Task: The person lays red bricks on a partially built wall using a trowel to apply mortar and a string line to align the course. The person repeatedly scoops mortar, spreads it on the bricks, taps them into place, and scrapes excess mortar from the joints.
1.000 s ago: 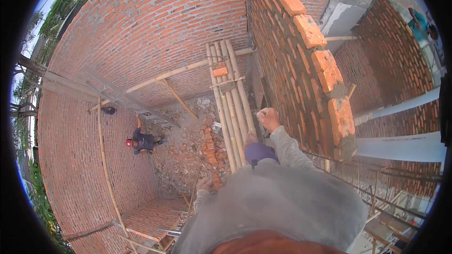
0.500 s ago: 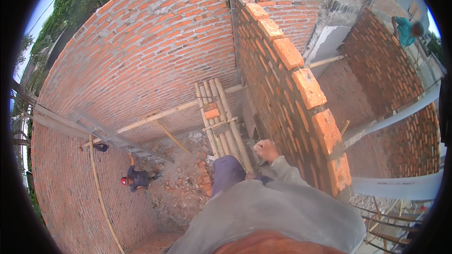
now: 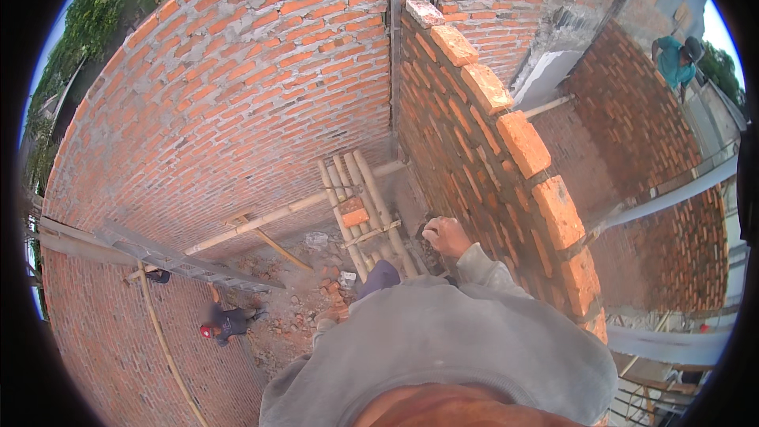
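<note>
My right hand (image 3: 447,236) is closed on what looks like a trowel, whose dark blade shows only partly, beside the fresh brick wall (image 3: 514,213). A row of loose-looking orange bricks (image 3: 523,142) runs along that wall's top. My left hand (image 3: 330,315) is mostly hidden by my grey sweatshirt, its fingers unclear. Below me is a scaffold of bamboo poles (image 3: 368,190) tied with cross pieces, with an orange brick (image 3: 353,212) lying on it. My legs are partly visible on the poles.
A worker in a red cap (image 3: 225,323) stands low at the left among rubble (image 3: 277,340); another in teal (image 3: 672,67) is at the upper right. An older brick wall (image 3: 237,71) rises ahead. A pale pipe (image 3: 672,194) spans the right. A metal ladder-like frame (image 3: 158,253) lies left.
My view has shifted, so the wall top and scaffold sit lower in the picture. My right hand has moved down in the frame beside the wall, still closed.
</note>
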The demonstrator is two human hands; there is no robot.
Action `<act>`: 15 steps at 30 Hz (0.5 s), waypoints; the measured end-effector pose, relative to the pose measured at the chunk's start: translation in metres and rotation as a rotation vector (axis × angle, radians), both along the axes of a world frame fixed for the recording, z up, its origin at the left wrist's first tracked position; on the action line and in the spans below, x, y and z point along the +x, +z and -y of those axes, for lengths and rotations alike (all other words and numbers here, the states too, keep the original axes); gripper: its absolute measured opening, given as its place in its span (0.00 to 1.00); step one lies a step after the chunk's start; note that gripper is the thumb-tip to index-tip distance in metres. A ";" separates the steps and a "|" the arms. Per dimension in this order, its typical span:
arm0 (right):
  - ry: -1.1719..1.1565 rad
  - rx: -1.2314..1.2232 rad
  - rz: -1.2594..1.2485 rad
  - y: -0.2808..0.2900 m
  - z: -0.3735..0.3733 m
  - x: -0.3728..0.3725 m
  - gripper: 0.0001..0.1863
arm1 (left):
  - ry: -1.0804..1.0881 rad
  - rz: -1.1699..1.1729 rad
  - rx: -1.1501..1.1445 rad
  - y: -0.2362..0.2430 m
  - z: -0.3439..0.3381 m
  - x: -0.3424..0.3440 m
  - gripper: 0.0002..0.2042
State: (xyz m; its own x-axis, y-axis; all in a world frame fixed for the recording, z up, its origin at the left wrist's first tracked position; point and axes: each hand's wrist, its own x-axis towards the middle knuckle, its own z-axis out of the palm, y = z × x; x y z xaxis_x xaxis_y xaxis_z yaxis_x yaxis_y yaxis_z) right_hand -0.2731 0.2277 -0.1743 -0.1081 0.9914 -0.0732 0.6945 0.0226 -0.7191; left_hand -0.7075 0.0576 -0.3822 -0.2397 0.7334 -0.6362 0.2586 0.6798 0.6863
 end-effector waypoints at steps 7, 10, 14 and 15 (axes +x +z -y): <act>-0.078 0.111 0.132 0.024 -0.067 -0.012 0.15 | 0.068 0.022 -0.085 0.010 -0.068 -0.046 0.08; -0.064 0.043 0.120 0.018 -0.082 -0.011 0.15 | 0.083 0.033 -0.092 0.014 -0.097 -0.047 0.08; -0.054 0.044 0.045 0.004 -0.111 -0.014 0.15 | 0.094 0.058 -0.097 0.019 -0.134 -0.040 0.08; -0.063 0.078 0.033 0.002 -0.119 -0.017 0.16 | 0.098 0.064 -0.097 0.021 -0.144 -0.039 0.08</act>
State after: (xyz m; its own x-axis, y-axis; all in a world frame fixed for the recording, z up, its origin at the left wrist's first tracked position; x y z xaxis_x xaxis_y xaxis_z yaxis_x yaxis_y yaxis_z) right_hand -0.2896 0.3470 -0.1726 -0.0442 0.9990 0.0016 0.7196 0.0330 -0.6936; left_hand -0.7462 0.2016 -0.3617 -0.2638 0.6425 -0.7194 0.1453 0.7638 0.6289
